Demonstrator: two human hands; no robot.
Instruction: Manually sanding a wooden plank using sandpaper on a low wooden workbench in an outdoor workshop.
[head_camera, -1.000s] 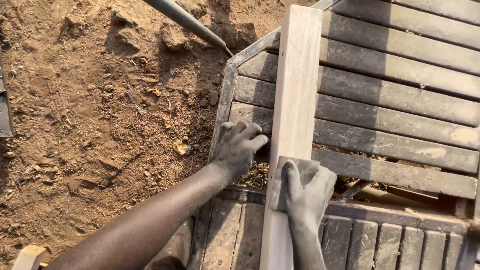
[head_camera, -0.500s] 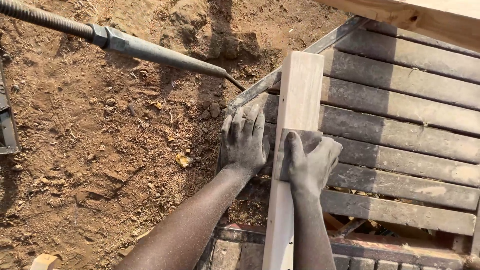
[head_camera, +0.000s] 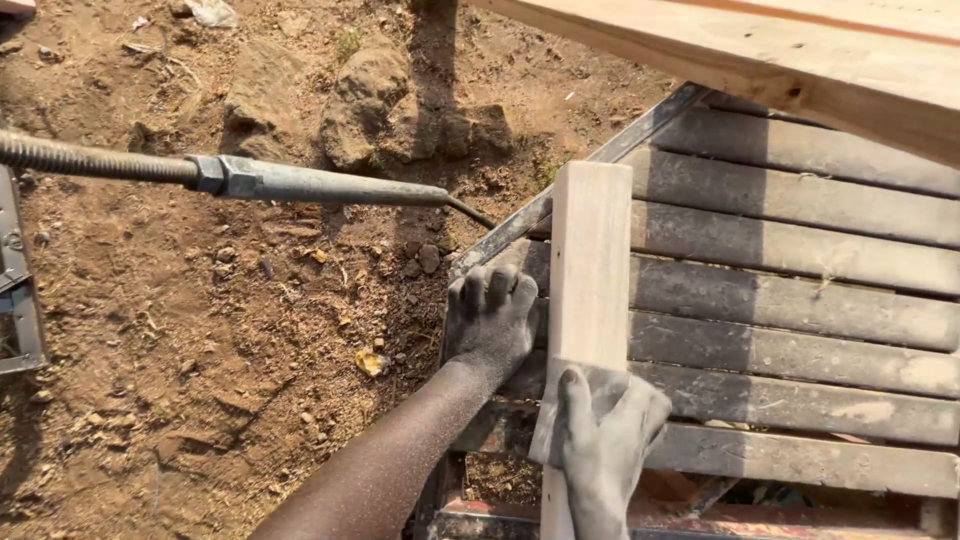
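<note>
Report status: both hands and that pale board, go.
Left hand flat on the slatted bench, beside the pale board. Right hand presses grey sandpaper onto the board. Nothing on the board ahead.

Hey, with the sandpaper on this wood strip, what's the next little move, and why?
Probably push the right hand and its sandpaper forward along the pale wood strip. The paper sits at the near end, bare wood lies ahead, and the left hand steadies the strip on the slatted bench.
</note>
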